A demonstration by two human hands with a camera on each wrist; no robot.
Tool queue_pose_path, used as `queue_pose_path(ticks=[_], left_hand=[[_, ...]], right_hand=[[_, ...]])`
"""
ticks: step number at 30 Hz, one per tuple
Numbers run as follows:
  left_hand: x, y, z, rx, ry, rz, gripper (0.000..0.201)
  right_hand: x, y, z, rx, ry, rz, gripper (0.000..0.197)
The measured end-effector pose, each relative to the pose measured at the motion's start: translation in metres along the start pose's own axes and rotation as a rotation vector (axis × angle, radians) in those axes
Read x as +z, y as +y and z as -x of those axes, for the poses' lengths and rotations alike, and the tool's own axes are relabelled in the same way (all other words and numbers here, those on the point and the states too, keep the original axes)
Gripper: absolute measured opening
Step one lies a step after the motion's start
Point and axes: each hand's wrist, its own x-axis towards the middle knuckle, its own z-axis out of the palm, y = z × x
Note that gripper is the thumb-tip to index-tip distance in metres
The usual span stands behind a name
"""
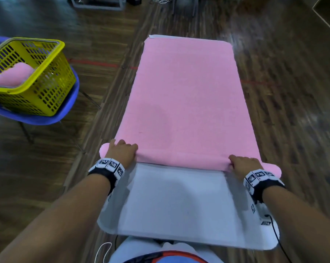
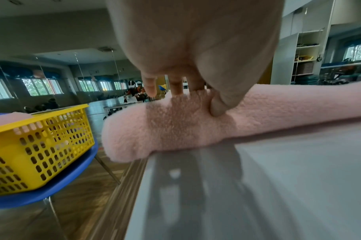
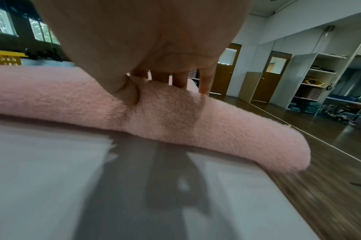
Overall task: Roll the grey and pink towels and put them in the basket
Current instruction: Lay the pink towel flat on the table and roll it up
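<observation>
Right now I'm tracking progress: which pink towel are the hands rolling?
The pink towel on the table, its near edge gripped by the left hand and right hand; the other sits in the yellow basket.

Two pink towels (image 1: pixel 185 95) – one basket (image 1: pixel 46 80); one chair (image 1: pixel 65 111); one table (image 1: pixel 175 202).

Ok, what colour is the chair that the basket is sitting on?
Blue. The chair under the yellow basket shows best in the head view.
</observation>
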Motion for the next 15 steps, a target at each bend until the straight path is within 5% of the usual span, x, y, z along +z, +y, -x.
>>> queue_pose_path(ticks=[5,11,15], left_hand=[[-0.017,0.0,-0.013,-0.045,-0.093,0.091,0.025],[0.02,0.004,0.029,0.092,0.364,0.062,0.023],[0.044,0.005,0.052,0.11,0.222,0.082,0.037]], right_hand=[[-0.017,0.0,-0.01,0.059,-0.079,-0.169,0.015],[0.027,0.005,0.02,-0.069,0.245,-0.116,0.034],[0.049,0.002,0.034,-0.121,0.272,-0.183,0.054]])
